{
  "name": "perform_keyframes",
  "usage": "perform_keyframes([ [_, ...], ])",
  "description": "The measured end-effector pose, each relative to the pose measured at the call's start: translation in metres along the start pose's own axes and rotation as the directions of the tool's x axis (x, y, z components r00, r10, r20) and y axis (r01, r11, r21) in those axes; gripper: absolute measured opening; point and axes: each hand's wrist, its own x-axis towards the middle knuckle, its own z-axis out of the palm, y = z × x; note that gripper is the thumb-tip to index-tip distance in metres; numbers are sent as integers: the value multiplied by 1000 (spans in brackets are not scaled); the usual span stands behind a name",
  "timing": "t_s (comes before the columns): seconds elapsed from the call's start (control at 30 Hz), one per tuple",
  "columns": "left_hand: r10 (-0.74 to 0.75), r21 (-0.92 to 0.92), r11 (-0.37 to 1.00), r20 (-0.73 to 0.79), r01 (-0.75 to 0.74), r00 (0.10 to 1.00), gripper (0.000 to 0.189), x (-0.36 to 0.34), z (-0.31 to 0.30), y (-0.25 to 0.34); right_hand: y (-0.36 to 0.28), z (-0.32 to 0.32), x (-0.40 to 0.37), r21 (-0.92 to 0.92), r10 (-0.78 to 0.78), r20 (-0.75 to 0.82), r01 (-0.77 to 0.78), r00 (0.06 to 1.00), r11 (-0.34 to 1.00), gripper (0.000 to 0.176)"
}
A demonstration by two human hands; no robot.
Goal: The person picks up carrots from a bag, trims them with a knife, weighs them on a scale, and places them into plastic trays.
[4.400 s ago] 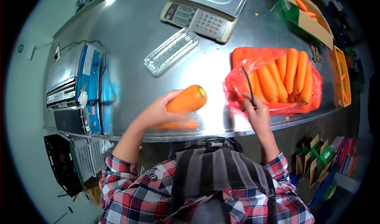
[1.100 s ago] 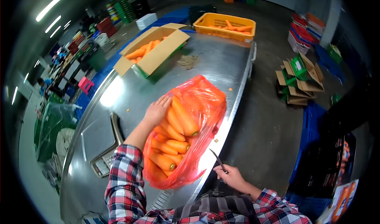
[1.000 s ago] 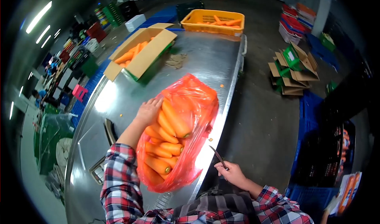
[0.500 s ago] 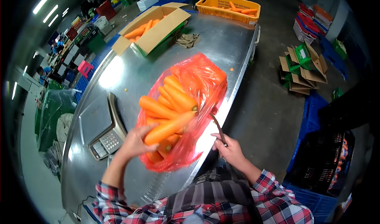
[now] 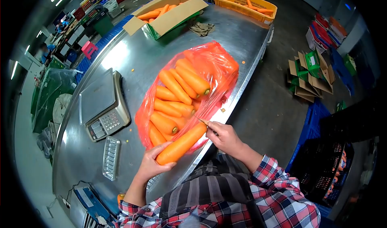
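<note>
My left hand (image 5: 154, 164) is closed around the thick end of a large carrot (image 5: 183, 144), held slantwise over the near edge of an open red plastic bag (image 5: 225, 65). At the carrot's other end is my right hand (image 5: 226, 138), its fingers closed on a small knife (image 5: 201, 120). The thin blade points up and left beside the carrot's tip; its handle is mostly hidden in the fingers. Several loose carrots (image 5: 174, 87) lie in the bag, beyond the held one.
A scale (image 5: 107, 107) and a clear plastic tray (image 5: 111, 158) are on the metal table (image 5: 145, 63) at left. Farther back stand a cardboard box (image 5: 177, 16) of carrots, a crumpled cloth (image 5: 201, 28) and a yellow crate (image 5: 246, 6). Flattened boxes (image 5: 310, 75) lie on the floor at right.
The carrot in my left hand has come off the pile towards my body. My right hand has moved up and left, bringing the knife to the carrot's tip. The camera view has shifted.
</note>
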Motion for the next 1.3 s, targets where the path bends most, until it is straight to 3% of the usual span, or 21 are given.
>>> perform_keyframes([
  [0.1,76,-4,997,-16,-76,997,60,-4,-3,1,5,-7,-1,-131,56,44,-50,997,990,31],
  [0.13,124,-40,991,-21,-125,992,61,-7,-6,1,38,-1,-8,-275,139,118,-102,983,956,29],
  [0.2,197,-46,979,-28,-198,980,61,-4,-13,4,77,9,-32,-72,178,62,-173,982,982,27],
  [0.23,221,-23,975,-43,-222,974,61,4,-13,8,59,-1,-24,201,364,133,-385,922,901,29],
  [0.27,225,-3,974,-48,-226,973,61,5,-12,11,32,-7,-21,439,521,262,-581,813,686,30],
  [0.3,231,56,972,-16,-230,973,62,8,-11,15,21,-8,-17,602,454,262,-512,852,612,38],
  [0.43,268,101,958,22,-269,963,62,9,-5,9,-23,-22,0,744,302,313,-430,900,511,44],
  [0.53,243,182,952,31,-245,970,64,7,-7,11,-26,-15,1,546,392,345,-521,853,656,40],
  [0.6,200,204,958,34,-203,979,66,3,-17,22,-25,-7,1,656,444,320,-534,837,534,26],
  [0.63,129,-34,991,-88,-133,988,66,-2,-19,12,-23,-2,-2,730,450,318,-519,834,446,25],
  [0.67,21,-485,870,-137,-86,990,74,-7,-24,7,-21,4,-3,793,453,320,-496,832,352,25],
  [0.73,20,-870,417,-279,-262,960,78,-15,-8,16,-19,16,-7,842,435,355,-485,827,235,30],
  [0.77,-36,-813,510,-346,-281,938,77,-18,7,3,-20,22,-9,844,410,394,-501,822,192,33],
  [0.8,86,-852,383,-353,-358,932,70,-19,23,-7,-22,29,-11,841,384,434,-520,815,152,36],
  [0.87,1,-876,305,-392,-373,920,69,-14,43,30,-27,43,-17,789,359,533,-603,767,117,40],
  [0.93,-45,-843,418,-393,-340,919,72,-21,32,8,-34,45,-14,701,372,585,-680,721,216,42],
  [1.0,-70,-734,620,-403,-276,913,74,-33,23,-1,-20,41,-11,488,418,447,-607,791,626,36],
  [1.03,-64,-621,749,-415,-231,908,76,-39,16,8,-13,44,-9,370,257,313,-367,914,853,34],
  [1.07,-60,-494,852,-416,-170,908,77,-44,14,11,-12,44,-9,190,60,212,-102,975,976,32],
  [1.2,-72,-383,922,-313,-57,947,75,-47,22,3,-46,32,5,-41,-228,210,242,951,969,43],
  [1.3,-68,-272,962,-277,-10,958,66,-46,23,4,-61,25,6,-163,-292,281,346,914,924,52],
])
